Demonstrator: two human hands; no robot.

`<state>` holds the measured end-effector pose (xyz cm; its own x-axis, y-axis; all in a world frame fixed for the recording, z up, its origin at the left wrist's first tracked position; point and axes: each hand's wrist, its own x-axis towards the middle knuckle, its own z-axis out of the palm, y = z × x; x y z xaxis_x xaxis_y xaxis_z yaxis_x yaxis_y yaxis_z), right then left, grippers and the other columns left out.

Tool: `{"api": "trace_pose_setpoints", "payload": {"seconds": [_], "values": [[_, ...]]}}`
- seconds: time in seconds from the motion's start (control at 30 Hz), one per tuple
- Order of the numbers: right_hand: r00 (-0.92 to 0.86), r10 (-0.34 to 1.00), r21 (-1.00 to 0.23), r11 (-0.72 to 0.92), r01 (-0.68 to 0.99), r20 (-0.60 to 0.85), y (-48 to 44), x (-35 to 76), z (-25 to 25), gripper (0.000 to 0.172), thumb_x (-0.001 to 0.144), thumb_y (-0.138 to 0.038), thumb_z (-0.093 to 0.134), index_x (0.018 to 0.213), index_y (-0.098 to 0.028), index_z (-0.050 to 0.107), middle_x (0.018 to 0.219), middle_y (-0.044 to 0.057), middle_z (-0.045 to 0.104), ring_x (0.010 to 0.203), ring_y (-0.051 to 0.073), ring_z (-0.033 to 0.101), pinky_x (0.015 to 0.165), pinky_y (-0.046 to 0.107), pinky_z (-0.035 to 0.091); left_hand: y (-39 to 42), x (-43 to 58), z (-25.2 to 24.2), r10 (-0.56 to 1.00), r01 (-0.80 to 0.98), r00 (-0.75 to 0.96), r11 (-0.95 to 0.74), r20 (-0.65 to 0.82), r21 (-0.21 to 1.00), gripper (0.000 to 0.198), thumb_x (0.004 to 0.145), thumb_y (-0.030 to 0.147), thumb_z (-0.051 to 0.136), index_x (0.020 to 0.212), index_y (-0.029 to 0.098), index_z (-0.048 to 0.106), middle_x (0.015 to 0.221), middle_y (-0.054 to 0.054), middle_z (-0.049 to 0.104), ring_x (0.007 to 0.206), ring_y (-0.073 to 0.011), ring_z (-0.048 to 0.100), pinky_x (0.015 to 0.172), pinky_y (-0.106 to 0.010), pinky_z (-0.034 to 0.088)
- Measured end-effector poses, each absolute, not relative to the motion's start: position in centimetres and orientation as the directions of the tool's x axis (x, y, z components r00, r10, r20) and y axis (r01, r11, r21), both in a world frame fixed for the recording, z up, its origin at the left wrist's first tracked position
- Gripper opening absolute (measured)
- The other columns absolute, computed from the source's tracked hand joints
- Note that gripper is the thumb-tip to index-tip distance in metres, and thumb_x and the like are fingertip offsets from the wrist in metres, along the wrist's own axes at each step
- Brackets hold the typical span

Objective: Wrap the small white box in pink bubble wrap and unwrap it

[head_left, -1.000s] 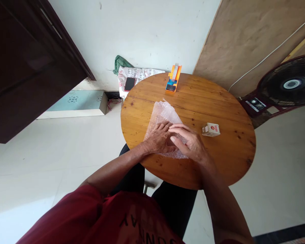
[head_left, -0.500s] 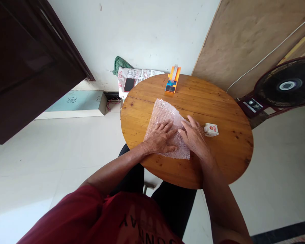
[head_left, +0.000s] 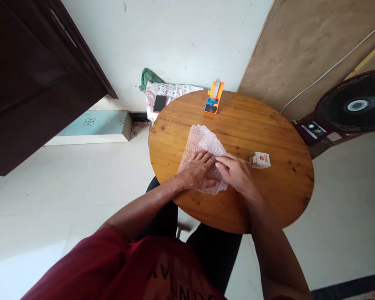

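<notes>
A sheet of clear bubble wrap (head_left: pixel 203 137) lies on the round wooden table (head_left: pixel 268 125), its right part folded over toward the left. My left hand (head_left: pixel 198 171) rests flat on the wrap with its fingers spread. At the right edge of the wrap, my right hand (head_left: pixel 236 171) has its fingers bent and closed on the folded edge, its fingertips near those of my left hand. A small white box with a red mark (head_left: pixel 260 160) stands on the table just right of my right hand.
An orange and blue tape dispenser (head_left: pixel 214 98) stands at the table's far edge. Beyond the table's left edge, a phone (head_left: pixel 160 103) lies on a printed white sack (head_left: pixel 175 91). A black fan (head_left: pixel 356 104) is at the right, a dark door (head_left: pixel 34 75) at the left.
My right hand has moved left and its fingers have closed on the wrap's right side. That side has been folded inward, so the wrap is narrower. My left hand has stayed in place.
</notes>
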<state>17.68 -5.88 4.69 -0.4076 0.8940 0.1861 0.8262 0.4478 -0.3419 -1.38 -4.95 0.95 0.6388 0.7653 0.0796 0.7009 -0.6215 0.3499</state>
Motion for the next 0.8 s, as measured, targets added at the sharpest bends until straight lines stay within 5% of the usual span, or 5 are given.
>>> {"api": "trace_pose_setpoints", "payload": {"seconds": [0.17, 0.37, 0.57, 0.8], "values": [[-0.254, 0.957, -0.277, 0.285, 0.918, 0.142, -5.67, 17.69, 4.28, 0.050, 0.097, -0.026, 0.043, 0.142, -0.007, 0.057, 0.147, 0.021, 0.057, 0.127, 0.037, 0.062, 0.102, 0.050, 0.052, -4.86, -1.48, 1.02, 0.751, 0.697, 0.659, -0.628, 0.036, 0.347, 0.094, 0.085, 0.070, 0.060, 0.157, 0.015, 0.037, 0.168, -0.020, 0.026, 0.156, -0.0407, 0.020, 0.124, -0.059, 0.020], [-0.294, 0.940, -0.322, 0.336, 0.885, 0.171, -5.63, 17.80, 4.37, 0.054, 0.094, -0.028, 0.049, 0.145, -0.010, 0.054, 0.161, 0.020, 0.040, 0.137, 0.038, 0.054, 0.109, 0.053, 0.050, -4.85, -1.44, 1.02, 0.763, 0.705, 0.645, -0.614, 0.037, 0.355, 0.092, 0.084, 0.070, 0.061, 0.155, 0.015, 0.042, 0.168, -0.020, 0.026, 0.156, -0.0406, 0.020, 0.125, -0.058, 0.020], [-0.490, 0.860, -0.339, 0.508, 0.792, 0.142, -5.57, 17.44, 4.01, 0.046, 0.095, -0.020, 0.044, 0.137, -0.010, 0.061, 0.151, 0.018, 0.053, 0.138, 0.032, 0.053, 0.116, 0.049, 0.044, -4.85, -1.35, 0.81, 0.760, 0.698, 0.647, -0.622, 0.059, 0.356, 0.096, 0.086, 0.067, 0.062, 0.159, 0.013, 0.032, 0.168, -0.019, 0.026, 0.157, -0.0391, 0.020, 0.126, -0.056, 0.020], [-0.291, 0.947, -0.269, 0.318, 0.909, 0.137, -5.21, 18.25, 4.23, 0.041, 0.099, -0.031, 0.046, 0.130, -0.011, 0.063, 0.139, 0.020, 0.060, 0.120, 0.036, 0.063, 0.099, 0.051, 0.054, -4.87, -1.45, 0.99, 0.753, 0.697, 0.656, -0.627, 0.043, 0.348, 0.091, 0.086, 0.068, 0.061, 0.157, 0.016, 0.040, 0.168, -0.020, 0.024, 0.155, -0.0415, 0.021, 0.124, -0.059, 0.021]]}}
